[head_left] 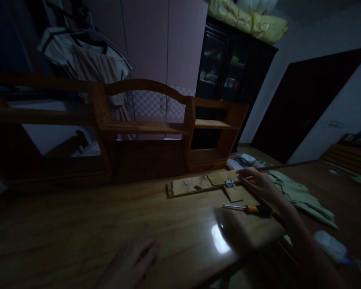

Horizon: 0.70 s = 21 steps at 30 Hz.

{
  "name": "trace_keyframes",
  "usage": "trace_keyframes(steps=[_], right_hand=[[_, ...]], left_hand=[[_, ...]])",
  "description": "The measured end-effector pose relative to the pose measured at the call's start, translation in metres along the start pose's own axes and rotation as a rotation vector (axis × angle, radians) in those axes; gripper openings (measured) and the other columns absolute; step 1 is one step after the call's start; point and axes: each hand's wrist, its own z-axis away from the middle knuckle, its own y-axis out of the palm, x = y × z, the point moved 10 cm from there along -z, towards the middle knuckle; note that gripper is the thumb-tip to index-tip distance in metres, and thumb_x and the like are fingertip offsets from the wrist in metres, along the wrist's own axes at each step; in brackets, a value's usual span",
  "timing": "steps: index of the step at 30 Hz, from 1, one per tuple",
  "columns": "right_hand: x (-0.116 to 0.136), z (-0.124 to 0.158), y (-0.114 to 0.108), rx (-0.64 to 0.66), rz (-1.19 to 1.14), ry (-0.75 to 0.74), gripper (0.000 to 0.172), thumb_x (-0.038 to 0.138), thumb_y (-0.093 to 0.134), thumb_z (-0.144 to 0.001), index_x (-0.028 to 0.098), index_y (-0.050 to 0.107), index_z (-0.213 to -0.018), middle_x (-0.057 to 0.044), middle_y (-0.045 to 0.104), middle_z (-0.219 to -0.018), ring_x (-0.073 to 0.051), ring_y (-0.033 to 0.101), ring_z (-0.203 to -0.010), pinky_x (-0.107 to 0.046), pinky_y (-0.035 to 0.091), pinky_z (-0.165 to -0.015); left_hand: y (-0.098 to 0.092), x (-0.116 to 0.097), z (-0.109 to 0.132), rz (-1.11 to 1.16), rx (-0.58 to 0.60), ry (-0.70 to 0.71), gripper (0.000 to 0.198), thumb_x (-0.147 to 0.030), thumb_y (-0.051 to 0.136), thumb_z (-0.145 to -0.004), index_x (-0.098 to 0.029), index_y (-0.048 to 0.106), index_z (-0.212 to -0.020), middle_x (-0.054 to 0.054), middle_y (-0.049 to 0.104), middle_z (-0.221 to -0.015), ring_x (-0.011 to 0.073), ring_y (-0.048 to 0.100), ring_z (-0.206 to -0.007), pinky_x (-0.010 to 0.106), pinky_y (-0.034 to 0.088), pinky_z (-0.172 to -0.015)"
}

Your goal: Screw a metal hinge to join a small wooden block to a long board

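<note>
A narrow wooden board (pixel 192 185) with torn, stained paper-like patches on its face lies near the back of the desk (pixel 102 216). At its right end, my right hand (pixel 257 182) has its fingers closed on the edge. A small metal hinge-like piece (pixel 229 183) sits on the board beside those fingers, with a small flat tan piece (pixel 234 194) just below. Nearer to me rests a screwdriver (pixel 252 209) with a yellow and black handle, its shaft pointing left. Low in the view, my left hand (pixel 135 257) is over the desk, smeared by motion; nothing shows in it.
Behind the board stands a wooden shelf unit (pixel 144 127) along the desk's back. A pale green cloth (pixel 301 196) lies to the right, beyond the desk edge, with a whitish plastic container (pixel 331 245) nearer. A bright reflection lies on the desktop. The room is dim.
</note>
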Motion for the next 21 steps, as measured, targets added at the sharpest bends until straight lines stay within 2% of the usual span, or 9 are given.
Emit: trace_keyframes(steps=[3,5,7,9,11,13,16,18,21], right_hand=[[-0.044,-0.002,0.004,0.066,-0.001,0.007,0.053,0.065,0.056,-0.088,0.017,0.072,-0.107,-0.012,0.067,-0.105,-0.031,0.064,-0.096,-0.035,0.054,-0.082],[-0.068,0.010,0.004,0.038,0.025,0.034,0.055,0.064,0.051,-0.092,0.016,0.071,-0.109,-0.011,0.066,-0.108,-0.031,0.063,-0.097,-0.035,0.053,-0.083],[-0.089,0.029,0.009,0.011,0.051,0.064,0.057,0.064,0.044,-0.095,0.015,0.071,-0.109,-0.010,0.067,-0.105,-0.031,0.064,-0.097,-0.035,0.053,-0.082],[-0.104,0.047,0.016,-0.016,0.079,0.078,0.058,0.063,0.040,-0.097,0.016,0.069,-0.112,-0.010,0.067,-0.105,-0.030,0.064,-0.097,-0.034,0.052,-0.080],[-0.113,0.059,0.022,-0.059,0.127,0.063,0.057,0.064,0.041,-0.096,0.016,0.071,-0.102,-0.011,0.067,-0.102,-0.031,0.063,-0.095,-0.036,0.050,-0.081],[-0.119,0.065,0.026,-0.098,0.185,0.044,0.055,0.064,0.041,-0.095,0.017,0.069,-0.091,-0.013,0.066,-0.096,-0.032,0.062,-0.092,-0.039,0.049,-0.080],[-0.123,0.065,0.031,-0.125,0.267,0.008,0.050,0.059,0.039,-0.096,0.018,0.067,-0.090,-0.013,0.065,-0.094,-0.031,0.060,-0.091,-0.040,0.046,-0.082],[-0.124,0.063,0.033,-0.130,0.312,-0.016,0.048,0.054,0.037,-0.097,0.018,0.067,-0.093,-0.013,0.065,-0.098,-0.031,0.060,-0.094,-0.040,0.046,-0.083],[-0.124,0.062,0.035,-0.134,0.366,-0.042,0.047,0.050,0.033,-0.098,0.018,0.067,-0.095,-0.012,0.065,-0.101,-0.030,0.060,-0.097,-0.038,0.047,-0.081]], left_hand=[[-0.016,-0.050,-0.062,-0.116,0.065,0.216,0.039,-0.051,0.044,-0.093,-0.023,0.069,-0.103,0.009,0.063,-0.116,0.0255,0.056,-0.111,0.038,0.042,-0.102],[-0.020,-0.075,-0.109,-0.237,0.042,0.339,0.041,-0.048,0.046,-0.092,-0.019,0.066,-0.113,0.013,0.057,-0.124,0.0278,0.050,-0.119,0.040,0.037,-0.107],[-0.014,-0.090,-0.155,-0.286,0.003,0.414,0.052,-0.052,0.049,-0.091,-0.017,0.058,-0.128,0.014,0.052,-0.130,0.0288,0.047,-0.123,0.040,0.036,-0.108],[0.000,-0.099,-0.195,-0.289,-0.061,0.467,0.062,-0.059,0.051,-0.089,-0.017,0.053,-0.134,0.014,0.049,-0.131,0.0284,0.047,-0.122,0.039,0.036,-0.107],[0.017,-0.099,-0.228,-0.269,-0.138,0.433,0.073,-0.067,0.056,-0.083,-0.017,0.050,-0.137,0.014,0.048,-0.132,0.0297,0.046,-0.123,0.039,0.037,-0.106],[0.043,-0.104,-0.248,-0.274,-0.155,0.443,0.077,-0.071,0.059,-0.078,-0.017,0.053,-0.132,0.014,0.049,-0.130,0.0302,0.046,-0.122,0.039,0.038,-0.105],[0.071,-0.114,-0.262,-0.281,-0.195,0.457,0.080,-0.073,0.064,-0.073,-0.015,0.055,-0.128,0.014,0.051,-0.126,0.0305,0.046,-0.119,0.039,0.036,-0.106],[0.079,-0.121,-0.266,-0.274,-0.225,0.444,0.083,-0.073,0.066,-0.071,-0.016,0.054,-0.129,0.014,0.051,-0.123,0.0308,0.046,-0.118,0.040,0.037,-0.104],[0.079,-0.127,-0.268,-0.249,-0.244,0.426,0.084,-0.075,0.067,-0.067,-0.016,0.057,-0.127,0.014,0.052,-0.119,0.0300,0.047,-0.114,0.039,0.039,-0.101]])
